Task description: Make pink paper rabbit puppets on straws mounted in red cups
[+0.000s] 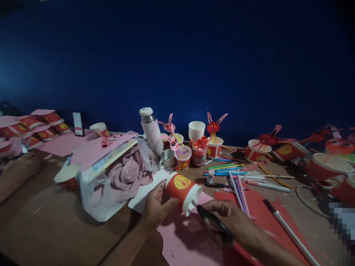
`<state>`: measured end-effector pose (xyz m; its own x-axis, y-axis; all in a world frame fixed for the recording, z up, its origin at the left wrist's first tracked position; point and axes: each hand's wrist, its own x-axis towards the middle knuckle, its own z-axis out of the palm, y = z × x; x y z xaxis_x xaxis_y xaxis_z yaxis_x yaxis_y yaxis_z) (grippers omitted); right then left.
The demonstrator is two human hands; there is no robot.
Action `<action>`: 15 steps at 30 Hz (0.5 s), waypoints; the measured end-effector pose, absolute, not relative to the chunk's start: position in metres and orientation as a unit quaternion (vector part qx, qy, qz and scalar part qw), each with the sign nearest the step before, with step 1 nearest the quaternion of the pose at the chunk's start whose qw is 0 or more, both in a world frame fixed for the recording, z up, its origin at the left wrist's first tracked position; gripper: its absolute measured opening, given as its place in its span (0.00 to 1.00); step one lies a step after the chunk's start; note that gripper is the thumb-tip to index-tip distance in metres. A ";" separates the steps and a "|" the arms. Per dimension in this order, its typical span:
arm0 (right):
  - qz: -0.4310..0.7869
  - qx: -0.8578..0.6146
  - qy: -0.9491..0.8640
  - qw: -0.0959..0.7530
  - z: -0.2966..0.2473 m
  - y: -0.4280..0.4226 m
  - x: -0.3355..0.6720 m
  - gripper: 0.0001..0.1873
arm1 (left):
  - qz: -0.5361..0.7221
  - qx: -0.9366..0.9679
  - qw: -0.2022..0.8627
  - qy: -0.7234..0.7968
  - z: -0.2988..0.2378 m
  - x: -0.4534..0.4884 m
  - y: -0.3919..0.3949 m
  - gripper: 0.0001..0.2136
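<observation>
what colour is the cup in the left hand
The cup is red with yellow printing on its side; the head view shows it best.

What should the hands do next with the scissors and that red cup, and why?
Perhaps one small snip at the white end of the red cup: the right hand has the scissors with their tips there, the left hand is gripping the cup, and that edge looks uneven.

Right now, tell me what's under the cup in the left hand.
Pink paper shows below the cup; whatever lies directly behind the cup and left hand is covered and cannot be seen.
</observation>
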<state>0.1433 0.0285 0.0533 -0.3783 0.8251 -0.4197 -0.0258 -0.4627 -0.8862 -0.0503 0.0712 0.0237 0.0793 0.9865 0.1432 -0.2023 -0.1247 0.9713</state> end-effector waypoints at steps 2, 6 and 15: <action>0.637 -0.507 -0.510 0.276 0.065 0.028 0.144 0.12 | 0.544 0.508 0.542 0.389 0.024 -0.051 0.071 0.21; 0.353 -0.544 -0.733 0.208 0.079 0.023 0.146 0.11 | 0.526 0.517 0.556 0.382 0.023 -0.053 0.072 0.20; 0.480 -0.540 -0.654 0.223 0.079 0.023 0.146 0.09 | 0.531 0.513 0.562 0.372 0.021 -0.053 0.071 0.22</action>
<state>0.1460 0.0231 0.0791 -0.3163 0.9212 -0.2265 0.4928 -0.0445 -0.8690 -0.0531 0.0710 0.0213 0.1585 0.9793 0.1262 -0.2161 -0.0904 0.9722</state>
